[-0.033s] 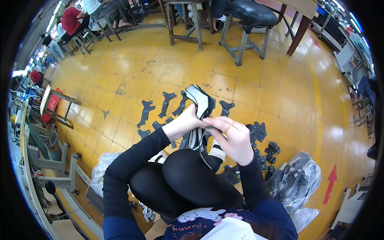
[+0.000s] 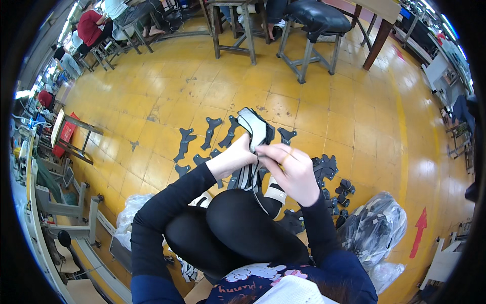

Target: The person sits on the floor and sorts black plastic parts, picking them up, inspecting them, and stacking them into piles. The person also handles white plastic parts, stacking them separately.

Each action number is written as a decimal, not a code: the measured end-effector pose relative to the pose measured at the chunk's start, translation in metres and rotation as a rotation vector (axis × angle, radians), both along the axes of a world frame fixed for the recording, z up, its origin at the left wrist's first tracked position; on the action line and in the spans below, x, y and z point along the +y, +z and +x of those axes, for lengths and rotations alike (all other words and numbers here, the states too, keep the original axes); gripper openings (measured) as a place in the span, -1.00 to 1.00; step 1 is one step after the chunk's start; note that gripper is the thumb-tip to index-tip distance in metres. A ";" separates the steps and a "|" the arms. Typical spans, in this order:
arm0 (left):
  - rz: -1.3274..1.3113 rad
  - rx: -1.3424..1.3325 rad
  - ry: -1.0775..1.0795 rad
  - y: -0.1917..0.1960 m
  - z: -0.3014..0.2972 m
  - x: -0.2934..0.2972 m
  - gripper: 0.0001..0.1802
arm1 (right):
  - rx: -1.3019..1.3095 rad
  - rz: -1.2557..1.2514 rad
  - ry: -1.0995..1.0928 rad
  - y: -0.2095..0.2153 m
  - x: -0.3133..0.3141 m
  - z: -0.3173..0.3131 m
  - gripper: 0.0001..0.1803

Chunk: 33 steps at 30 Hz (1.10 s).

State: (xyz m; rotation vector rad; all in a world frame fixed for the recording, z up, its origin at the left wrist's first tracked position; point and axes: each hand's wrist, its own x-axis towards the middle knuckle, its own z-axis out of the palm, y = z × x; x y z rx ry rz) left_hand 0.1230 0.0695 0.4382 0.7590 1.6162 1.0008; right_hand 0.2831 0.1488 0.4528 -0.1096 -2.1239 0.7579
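Stack of flat shoe-upper pieces (image 2: 254, 133), black with grey-white edges, was held near the centre of the view, above the person's knees and over the yellow tiled floor (image 2: 314, 106); the number of pieces in the stack could not be counted. Left hand (image 2: 234, 158) closed around the stack from the 8 o'clock side, fingers wrapped against its lower edge, wrist bent upward, forearm in a dark sleeve rising from 7 o'clock. Right hand (image 2: 292, 171) lay just beside the stack at 4 o'clock, fingers curled and pinched on the stack's lower corner, palm turned down, forearm coming from 5 o'clock.

On the floor beyond the hands, at 10 to 12 o'clock, about seven single dark cut pieces (image 2: 185, 143) lay spread apart. At 3 o'clock from the hands was one small heap of dark pieces (image 2: 326, 167), with a few more loose ones just below it. One clear plastic bag of dark parts (image 2: 377, 228) sat at 4 o'clock, and another pale bag (image 2: 129, 218) at 8 o'clock. Two stools (image 2: 311, 20) stood well apart at 12 o'clock.
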 end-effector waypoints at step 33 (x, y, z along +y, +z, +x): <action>0.317 -0.653 -0.007 0.020 -0.013 -0.001 -0.53 | 0.005 0.014 0.090 0.023 0.051 -0.029 -0.23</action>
